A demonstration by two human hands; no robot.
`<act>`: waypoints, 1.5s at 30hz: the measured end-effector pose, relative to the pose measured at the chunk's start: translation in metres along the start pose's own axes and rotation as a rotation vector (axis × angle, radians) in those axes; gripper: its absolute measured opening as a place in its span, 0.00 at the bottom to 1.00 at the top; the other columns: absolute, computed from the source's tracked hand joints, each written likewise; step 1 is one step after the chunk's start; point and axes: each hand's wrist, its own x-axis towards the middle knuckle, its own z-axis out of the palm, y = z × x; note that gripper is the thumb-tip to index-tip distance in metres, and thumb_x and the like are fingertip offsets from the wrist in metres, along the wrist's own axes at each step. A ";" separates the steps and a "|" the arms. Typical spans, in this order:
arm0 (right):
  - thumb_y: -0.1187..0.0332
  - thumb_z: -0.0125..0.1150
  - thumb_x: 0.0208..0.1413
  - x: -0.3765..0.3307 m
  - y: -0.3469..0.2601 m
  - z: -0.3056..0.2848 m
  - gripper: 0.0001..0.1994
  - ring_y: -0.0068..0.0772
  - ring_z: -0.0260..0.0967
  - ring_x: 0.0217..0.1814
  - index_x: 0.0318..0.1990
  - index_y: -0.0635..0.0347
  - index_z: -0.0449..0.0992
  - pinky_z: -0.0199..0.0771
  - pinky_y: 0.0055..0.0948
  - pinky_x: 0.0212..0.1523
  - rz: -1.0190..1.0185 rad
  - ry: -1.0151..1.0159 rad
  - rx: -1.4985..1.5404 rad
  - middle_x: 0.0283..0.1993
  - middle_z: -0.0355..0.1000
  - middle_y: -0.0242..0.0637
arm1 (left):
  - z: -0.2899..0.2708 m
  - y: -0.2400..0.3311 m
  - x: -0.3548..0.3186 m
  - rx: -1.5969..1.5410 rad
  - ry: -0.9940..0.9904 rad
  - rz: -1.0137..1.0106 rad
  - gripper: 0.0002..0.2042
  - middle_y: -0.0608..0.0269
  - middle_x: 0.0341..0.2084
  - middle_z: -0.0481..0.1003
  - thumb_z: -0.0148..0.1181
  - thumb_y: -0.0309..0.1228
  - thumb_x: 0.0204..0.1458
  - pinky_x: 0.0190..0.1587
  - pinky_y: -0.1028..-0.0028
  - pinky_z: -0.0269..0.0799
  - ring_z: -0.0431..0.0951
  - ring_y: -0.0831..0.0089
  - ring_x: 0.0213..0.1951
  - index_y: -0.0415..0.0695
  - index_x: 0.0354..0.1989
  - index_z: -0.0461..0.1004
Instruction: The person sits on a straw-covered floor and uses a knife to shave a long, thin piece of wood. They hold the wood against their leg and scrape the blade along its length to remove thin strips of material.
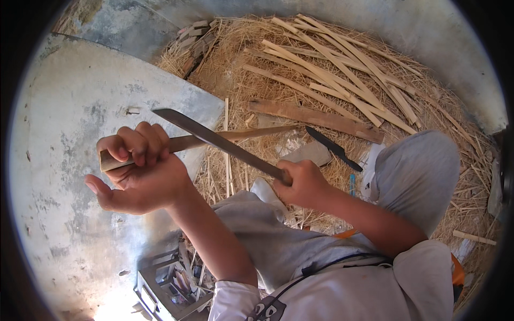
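Note:
My left hand (144, 168) is raised at the left with its fingers curled over one end of a wooden strip (238, 135); the thumb sticks out below. From there the strip runs right, its far end near the straw. In my right hand (303, 184) is the handle of a long machete (217, 140), its dark blade slanting up and left and crossing in front of the strip. Whether blade and wood touch, I cannot tell. A second dark knife (333, 147) lies on the straw beyond my right hand, beside a grey stone block (308, 155).
Several split wooden strips (342, 80) lie heaped on the shavings at the back right, with a broad brown plank (316, 119) in front. A stained wall (80, 123) stands at the left. Near its foot is a frame-like box (160, 289) holding scraps. Bricks (194, 31) are piled far back.

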 end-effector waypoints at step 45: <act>0.60 0.62 0.49 0.018 0.187 0.034 0.17 0.60 0.77 0.35 0.29 0.71 0.79 0.74 0.49 0.38 0.507 0.007 -0.148 0.28 0.76 0.60 | -0.024 0.003 0.004 -0.059 0.127 0.002 0.24 0.71 0.11 0.52 0.44 0.56 0.60 0.18 0.74 0.42 0.45 0.80 0.15 0.48 0.22 0.59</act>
